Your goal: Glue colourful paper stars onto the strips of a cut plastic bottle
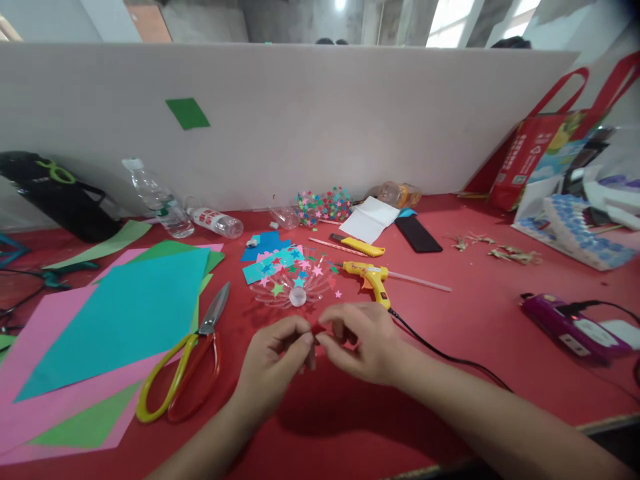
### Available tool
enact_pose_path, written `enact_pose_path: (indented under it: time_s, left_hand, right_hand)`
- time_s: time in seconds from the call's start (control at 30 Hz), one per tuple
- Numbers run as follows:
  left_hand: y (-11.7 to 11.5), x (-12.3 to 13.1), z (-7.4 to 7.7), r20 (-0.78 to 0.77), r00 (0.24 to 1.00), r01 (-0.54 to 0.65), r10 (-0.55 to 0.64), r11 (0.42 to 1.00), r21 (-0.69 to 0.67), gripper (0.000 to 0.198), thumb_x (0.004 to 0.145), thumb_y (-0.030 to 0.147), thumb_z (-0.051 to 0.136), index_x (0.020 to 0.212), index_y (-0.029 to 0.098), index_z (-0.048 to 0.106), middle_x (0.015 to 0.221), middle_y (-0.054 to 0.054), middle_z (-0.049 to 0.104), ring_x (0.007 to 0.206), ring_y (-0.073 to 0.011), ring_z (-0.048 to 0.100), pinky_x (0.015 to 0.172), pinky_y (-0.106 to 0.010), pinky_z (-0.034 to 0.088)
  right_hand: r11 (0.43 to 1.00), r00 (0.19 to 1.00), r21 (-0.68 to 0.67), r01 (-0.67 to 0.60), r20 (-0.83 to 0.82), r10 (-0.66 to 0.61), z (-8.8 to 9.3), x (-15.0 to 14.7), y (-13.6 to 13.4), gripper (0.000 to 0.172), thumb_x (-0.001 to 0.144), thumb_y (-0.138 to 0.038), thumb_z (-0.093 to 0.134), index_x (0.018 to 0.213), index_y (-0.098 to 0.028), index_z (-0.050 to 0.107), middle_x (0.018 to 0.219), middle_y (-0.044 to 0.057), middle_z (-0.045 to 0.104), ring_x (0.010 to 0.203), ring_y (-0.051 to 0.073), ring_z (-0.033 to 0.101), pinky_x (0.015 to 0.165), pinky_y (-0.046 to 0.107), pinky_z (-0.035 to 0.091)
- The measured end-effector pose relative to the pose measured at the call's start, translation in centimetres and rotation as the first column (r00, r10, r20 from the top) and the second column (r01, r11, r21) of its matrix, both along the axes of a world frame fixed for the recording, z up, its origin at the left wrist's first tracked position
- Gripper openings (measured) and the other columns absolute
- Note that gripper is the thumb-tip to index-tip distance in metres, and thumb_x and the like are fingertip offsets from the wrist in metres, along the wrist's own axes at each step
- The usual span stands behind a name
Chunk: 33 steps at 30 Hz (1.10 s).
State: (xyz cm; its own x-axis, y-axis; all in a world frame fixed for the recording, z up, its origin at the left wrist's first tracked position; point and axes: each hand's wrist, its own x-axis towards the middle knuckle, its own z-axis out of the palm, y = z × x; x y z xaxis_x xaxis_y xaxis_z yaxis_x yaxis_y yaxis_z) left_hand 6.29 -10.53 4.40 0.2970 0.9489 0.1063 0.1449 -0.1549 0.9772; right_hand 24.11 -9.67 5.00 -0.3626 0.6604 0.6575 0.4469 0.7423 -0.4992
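My left hand (280, 353) hovers low over the table's front, thumb and forefinger pinched together. Fingertip to fingertip with it is my right hand (360, 343), its fingers curled and thumb close to the forefinger. Whatever small thing lies between the fingertips is too small to make out against the red table. Just beyond the hands sits a cut clear plastic bottle piece (298, 297), its strips spread out like petals, with paper stars (277, 290) scattered over it. A yellow glue gun (373, 277) with a glue stick lies right of it.
Scissors (200, 353) and coloured paper sheets (120, 320) lie to the left. Behind are a yellow cutter knife (363, 245), a black phone (419, 233), a star-covered bottle piece (325, 205) and plastic bottles (163, 203). A purple power strip (575, 327) is at right; the glue gun's cord (450, 360) runs near my right forearm.
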Motion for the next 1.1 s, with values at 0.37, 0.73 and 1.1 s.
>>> enact_pose_path:
  time_s: [0.37, 0.73, 1.1]
  left_hand:
    - [0.2, 0.1, 0.6, 0.013, 0.999, 0.042, -0.043, 0.995, 0.092, 0.02, 0.081, 0.027, 0.055, 0.064, 0.017, 0.06, 0.053, 0.002, 0.057, 0.045, -0.0084, 0.046, 0.044, -0.019, 0.038]
    - [1.9, -2.8, 2.2, 0.231, 0.925, -0.344, 0.301, 0.921, 0.18, 0.021, 0.08, 0.028, 0.059, 0.061, 0.019, 0.056, 0.047, 0.005, 0.049, 0.044, -0.008, 0.042, 0.042, -0.019, 0.033]
    - [4.3, -4.4, 0.4, 0.257, 0.884, -0.427, 0.391, 0.898, 0.102, 0.019, 0.084, 0.03, 0.059, 0.069, 0.018, 0.056, 0.049, 0.004, 0.05, 0.043, -0.0084, 0.042, 0.041, -0.019, 0.034]
  right_hand:
    - [0.576, 0.848, -0.664, -0.477, -0.519, 0.105, 0.2, -0.4, 0.2, 0.028, 0.084, -0.044, 0.059, 0.074, -0.02, 0.05, 0.045, -0.009, 0.044, 0.038, 0.006, 0.036, 0.041, 0.018, 0.031]
    - [0.609, 0.662, -0.333, 0.72, 0.593, -0.458, -0.9, 6.5, 6.2, 0.036, 0.085, -0.047, 0.054, 0.067, -0.017, 0.062, 0.067, 0.012, 0.066, 0.07, 0.026, 0.064, 0.056, 0.029, 0.034]
    - [0.559, 0.707, -0.463, 0.687, 0.602, -0.37, -2.5, 9.2, 7.9, 0.027, 0.077, -0.036, 0.062, 0.057, -0.018, 0.059, 0.061, 0.008, 0.065, 0.058, 0.021, 0.061, 0.051, 0.029, 0.029]
